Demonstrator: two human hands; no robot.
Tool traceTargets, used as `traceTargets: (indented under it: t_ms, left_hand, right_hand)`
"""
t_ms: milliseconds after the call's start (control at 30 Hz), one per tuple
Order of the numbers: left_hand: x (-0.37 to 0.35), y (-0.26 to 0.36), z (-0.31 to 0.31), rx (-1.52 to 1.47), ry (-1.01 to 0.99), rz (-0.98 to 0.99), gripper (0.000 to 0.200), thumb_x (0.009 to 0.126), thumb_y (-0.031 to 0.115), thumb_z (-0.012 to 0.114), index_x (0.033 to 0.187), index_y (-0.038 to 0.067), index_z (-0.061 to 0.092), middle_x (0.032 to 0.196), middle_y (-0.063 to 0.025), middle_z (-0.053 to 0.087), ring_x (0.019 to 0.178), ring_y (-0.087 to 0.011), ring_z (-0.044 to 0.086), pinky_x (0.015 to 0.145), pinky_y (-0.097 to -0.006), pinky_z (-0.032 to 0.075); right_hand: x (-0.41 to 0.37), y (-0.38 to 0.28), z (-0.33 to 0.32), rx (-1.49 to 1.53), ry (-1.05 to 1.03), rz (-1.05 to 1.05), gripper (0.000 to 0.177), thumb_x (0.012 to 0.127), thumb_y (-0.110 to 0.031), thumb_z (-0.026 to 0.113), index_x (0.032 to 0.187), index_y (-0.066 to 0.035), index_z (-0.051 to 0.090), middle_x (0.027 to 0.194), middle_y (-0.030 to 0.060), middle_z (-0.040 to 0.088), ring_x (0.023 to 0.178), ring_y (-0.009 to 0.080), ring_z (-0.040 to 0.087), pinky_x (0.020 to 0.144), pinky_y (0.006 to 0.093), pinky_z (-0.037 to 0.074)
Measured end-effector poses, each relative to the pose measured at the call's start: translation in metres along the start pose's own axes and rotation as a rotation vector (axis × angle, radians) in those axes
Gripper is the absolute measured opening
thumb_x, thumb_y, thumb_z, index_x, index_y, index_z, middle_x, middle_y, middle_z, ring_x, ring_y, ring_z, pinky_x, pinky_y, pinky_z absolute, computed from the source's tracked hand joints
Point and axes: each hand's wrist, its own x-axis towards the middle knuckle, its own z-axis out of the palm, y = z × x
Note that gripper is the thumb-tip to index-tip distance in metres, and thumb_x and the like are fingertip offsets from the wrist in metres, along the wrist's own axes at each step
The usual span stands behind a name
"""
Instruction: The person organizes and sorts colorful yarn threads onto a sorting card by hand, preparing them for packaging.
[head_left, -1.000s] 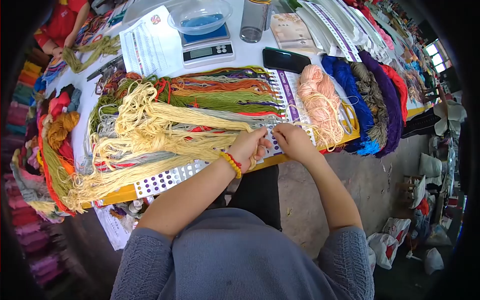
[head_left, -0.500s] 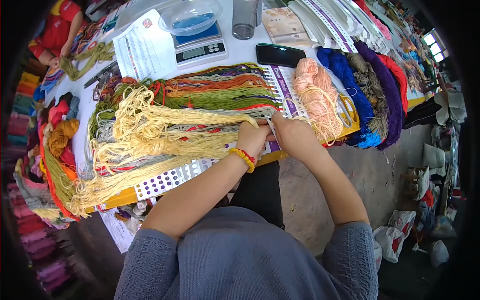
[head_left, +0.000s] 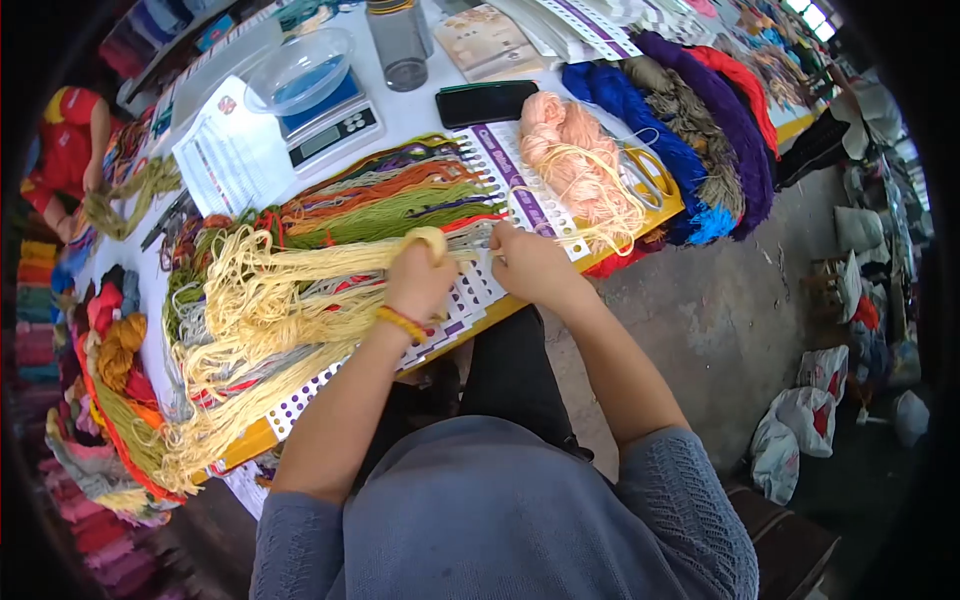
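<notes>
A thick bundle of pale yellow thread [head_left: 300, 262] lies across the front of the table. Its right end loops up through my left hand [head_left: 418, 278], whose fingers are wrapped round it. My right hand [head_left: 530, 262] is closed at the edge of a white punched thread card [head_left: 480, 290], beside grey strands; what its fingertips pinch is hidden. Behind both hands, green, orange and grey threads [head_left: 400, 205] run in rows to the holes of a purple-and-white card [head_left: 515, 180]. A peach-pink skein [head_left: 575, 165] rests on that card, to the right of my right hand.
Scissors with yellow handles [head_left: 655, 185] lie beside blue and purple skeins [head_left: 640, 130]. Farther back are a black phone [head_left: 487, 103], a scale [head_left: 335, 135] bearing a clear bowl [head_left: 300, 75], a printed sheet [head_left: 225, 150] and a tumbler [head_left: 400, 50]. A person in red [head_left: 75, 140] handles olive yarn at left.
My left hand has drawn left, away from my right hand, with the yellow thread now looped in its grip. My right hand stays by the card. The view has shifted.
</notes>
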Motion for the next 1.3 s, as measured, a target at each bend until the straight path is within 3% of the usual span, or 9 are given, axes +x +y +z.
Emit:
traceTargets:
  t_ms: [300,467,533,700,767,867,967,1133,1300]
  left_hand:
    - [0.001,0.009,-0.035,-0.377,-0.379,-0.284,0.025,0.072,0.012,0.063,0.092,-0.003,0.057,0.07,-0.004,0.059,0.051,-0.0065,0.05,0.046,-0.0213,0.04]
    - [-0.004,0.02,-0.022,-0.246,-0.262,-0.18,0.025,0.074,0.014,0.064,0.092,-0.002,0.057,0.066,-0.0018,0.055,0.054,-0.0041,0.047,0.047,-0.02,0.037]
    - [-0.01,0.034,-0.025,-0.879,-0.322,-0.449,0.025,0.077,0.016,0.063,0.094,0.0,0.056,0.063,-0.0003,0.05,0.052,-0.0044,0.044,0.044,-0.0194,0.033]
    - [-0.025,0.047,-0.035,-1.562,-0.718,-0.414,0.038,0.088,0.026,0.05,0.116,0.002,0.046,0.07,-0.0012,0.051,0.053,-0.0049,0.043,0.04,-0.0159,0.027]
    - [-0.021,0.052,-0.021,-1.398,-0.634,-0.514,0.039,0.089,0.026,0.048,0.12,0.003,0.043,0.072,-0.0013,0.052,0.054,-0.0048,0.044,0.04,-0.0151,0.027]
    - [-0.022,0.052,-0.01,-1.358,-0.558,-0.651,0.035,0.09,0.024,0.045,0.117,0.003,0.046,0.082,-0.002,0.055,0.057,-0.0036,0.047,0.04,-0.0137,0.028]
    - [-0.028,0.027,0.005,-1.366,-0.341,-0.615,0.029,0.089,0.023,0.046,0.104,0.0,0.055,0.08,-0.0009,0.054,0.055,-0.0028,0.045,0.037,-0.0144,0.027]
    - [-0.047,-0.01,-0.036,-1.559,-0.076,-0.734,0.017,0.083,0.017,0.048,0.07,0.007,0.052,0.065,-0.0008,0.046,0.042,-0.0057,0.03,0.035,-0.0193,0.021]
    - [-0.061,-0.039,-0.156,-1.293,0.209,-0.652,0.019,0.082,0.014,0.043,0.064,0.01,0.045,0.049,0.0037,0.029,0.04,-0.0069,0.028,0.036,-0.0215,0.02]
  right_hand:
    - [-0.004,0.009,0.012,0.024,0.101,-0.066,0.018,0.078,-0.018,0.053,0.091,-0.006,0.05,0.079,0.0166,0.06,0.073,0.034,0.058,0.065,0.0417,0.045]
    - [-0.009,0.006,0.011,0.051,0.126,-0.033,0.018,0.077,-0.016,0.056,0.092,-0.006,0.052,0.077,0.0156,0.06,0.071,0.0321,0.059,0.063,0.04,0.045]
    - [-0.011,0.012,0.016,0.147,0.198,-0.045,0.019,0.076,-0.014,0.058,0.092,-0.006,0.053,0.078,0.0156,0.059,0.07,0.031,0.059,0.062,0.0377,0.045]
    - [-0.012,0.027,0.031,0.227,0.363,-0.133,0.016,0.074,-0.009,0.061,0.087,-0.004,0.055,0.075,0.0113,0.058,0.064,0.0214,0.058,0.058,0.0296,0.044]
    - [-0.013,0.029,0.036,0.325,0.404,-0.14,0.014,0.074,-0.008,0.062,0.086,-0.003,0.056,0.073,0.0094,0.058,0.062,0.0179,0.057,0.057,0.0271,0.044]
    - [-0.018,0.024,0.038,0.895,0.189,-0.056,0.014,0.074,-0.012,0.06,0.086,-0.006,0.056,0.08,0.0102,0.058,0.072,0.0307,0.057,0.061,0.0362,0.046]
    - [-0.021,0.016,0.04,0.102,0.522,-0.315,0.028,0.069,-0.016,0.063,0.095,-0.007,0.055,0.094,0.0099,0.057,0.075,0.0281,0.059,0.061,0.0337,0.048]
    - [-0.023,0.004,0.04,0.049,0.509,-0.204,0.037,0.069,-0.016,0.062,0.104,-0.008,0.052,0.097,0.0111,0.057,0.083,0.0274,0.058,0.066,0.0345,0.048]
    - [-0.022,0.005,0.043,-0.013,0.513,-0.175,0.044,0.069,-0.016,0.061,0.111,-0.008,0.05,0.099,0.0108,0.057,0.078,0.0273,0.059,0.063,0.0338,0.048]
